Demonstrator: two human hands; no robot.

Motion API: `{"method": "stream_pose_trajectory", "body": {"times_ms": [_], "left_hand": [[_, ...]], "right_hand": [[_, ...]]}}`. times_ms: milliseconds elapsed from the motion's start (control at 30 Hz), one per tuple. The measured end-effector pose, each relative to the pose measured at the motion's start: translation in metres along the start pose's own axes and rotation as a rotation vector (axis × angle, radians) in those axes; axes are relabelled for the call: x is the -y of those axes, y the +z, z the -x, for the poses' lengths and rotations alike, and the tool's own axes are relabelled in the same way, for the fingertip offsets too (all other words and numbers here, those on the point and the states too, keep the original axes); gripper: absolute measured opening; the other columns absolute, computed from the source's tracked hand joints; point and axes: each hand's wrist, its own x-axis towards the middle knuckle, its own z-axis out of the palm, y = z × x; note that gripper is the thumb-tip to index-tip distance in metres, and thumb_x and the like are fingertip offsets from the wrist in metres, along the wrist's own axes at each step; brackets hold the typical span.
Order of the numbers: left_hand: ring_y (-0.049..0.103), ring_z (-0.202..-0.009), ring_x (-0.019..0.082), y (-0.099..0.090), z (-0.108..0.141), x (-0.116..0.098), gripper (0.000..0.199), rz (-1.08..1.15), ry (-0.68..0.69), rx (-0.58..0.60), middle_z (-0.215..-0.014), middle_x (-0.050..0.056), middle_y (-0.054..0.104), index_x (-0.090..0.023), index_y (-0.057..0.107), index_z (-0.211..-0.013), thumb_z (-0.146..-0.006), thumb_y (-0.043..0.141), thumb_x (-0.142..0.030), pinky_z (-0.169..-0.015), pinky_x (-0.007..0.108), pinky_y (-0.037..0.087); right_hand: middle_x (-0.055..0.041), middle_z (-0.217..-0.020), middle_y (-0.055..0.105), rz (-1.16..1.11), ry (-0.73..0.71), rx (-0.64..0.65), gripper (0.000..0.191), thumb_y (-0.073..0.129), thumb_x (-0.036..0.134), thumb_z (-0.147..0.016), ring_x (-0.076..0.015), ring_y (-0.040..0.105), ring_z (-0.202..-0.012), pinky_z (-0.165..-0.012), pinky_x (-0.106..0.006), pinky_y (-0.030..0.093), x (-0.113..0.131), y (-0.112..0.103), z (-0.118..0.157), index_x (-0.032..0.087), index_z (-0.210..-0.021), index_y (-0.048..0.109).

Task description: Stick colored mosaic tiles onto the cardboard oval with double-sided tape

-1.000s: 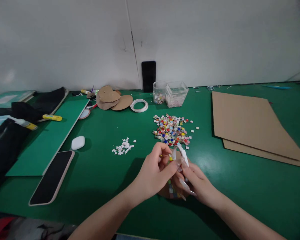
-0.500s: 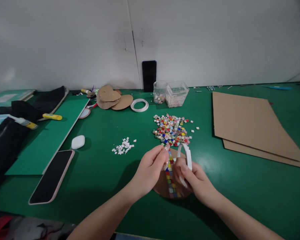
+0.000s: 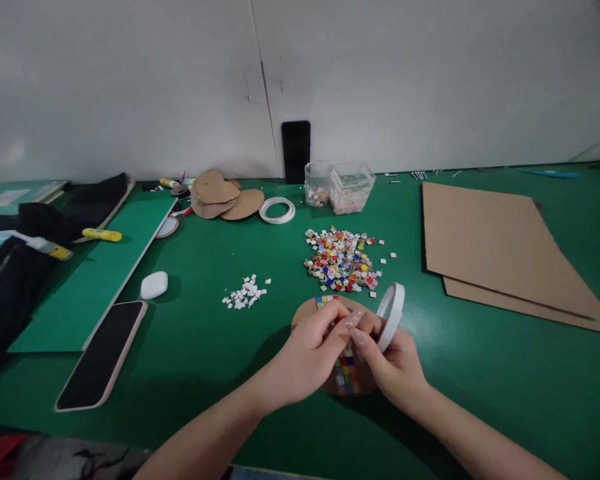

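A roll of white tape stands on edge in my right hand, gripped between its fingers. My left hand is closed in a pinch, its fingertips meeting those of the right; whatever lies between them is hidden. Below both hands is a round cardboard disc, partly covered by them. Rows of small coloured mosaic tiles run across the disc. Just beyond it lies a heap of loose mosaic tiles.
White paper scraps lie left of the disc. Farther back are a tape ring, cardboard discs, a clear cup and a clear box. Cardboard sheets lie right; a phone lies left.
My hands have come together over the disc, the left moving right. The tape roll has turned and shifted right, and more tiles at the disc's far edge now show.
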Motion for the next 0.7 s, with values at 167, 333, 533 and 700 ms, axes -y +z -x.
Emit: {"method": "stream_pose_trajectory", "body": {"times_ms": [167,333,533,700], "left_hand": [[0.043,-0.070,0.011,0.005,0.002,0.005,0.024,-0.119,0.065,-0.040,-0.074,-0.002,0.046,-0.019,0.041,-0.076,-0.092,0.031,-0.032,-0.066,0.022,0.034],[0.038,-0.062,0.011,-0.001,-0.001,0.005,0.027,-0.227,0.066,-0.122,-0.067,-0.003,0.040,-0.019,0.037,-0.071,-0.093,0.030,-0.034,-0.059,0.024,0.031],[0.035,-0.057,0.011,-0.017,0.001,0.013,0.033,-0.321,-0.042,-0.162,-0.061,-0.004,0.036,-0.019,0.036,-0.067,-0.092,0.028,-0.040,-0.054,0.025,0.026],[0.042,-0.075,0.017,-0.010,0.014,0.039,0.032,-0.698,-0.059,-0.233,-0.075,0.002,0.046,-0.017,0.045,-0.064,-0.091,0.031,-0.028,-0.066,0.029,0.032]], "right_hand": [[0.0042,-0.050,0.042,0.065,-0.019,0.000,0.033,0.051,0.035,-0.084,-0.0092,0.039,-0.045,-0.045,-0.022,0.033,-0.005,0.000,0.000,0.020,-0.057,0.040],[0.0040,-0.048,0.040,0.026,0.027,-0.026,0.037,0.047,0.041,-0.086,-0.0093,0.037,-0.044,-0.044,-0.022,0.031,-0.002,0.000,-0.002,0.019,-0.056,0.042],[0.0041,-0.047,0.038,-0.112,0.137,-0.182,0.042,0.042,0.045,-0.088,-0.0089,0.035,-0.042,-0.041,-0.023,0.028,-0.006,-0.003,-0.007,0.020,-0.055,0.041],[0.0044,-0.046,0.037,-0.167,0.123,-0.214,0.040,0.038,0.043,-0.090,-0.0091,0.034,-0.042,-0.041,-0.024,0.026,-0.018,-0.001,-0.006,0.020,-0.059,0.044]]}}
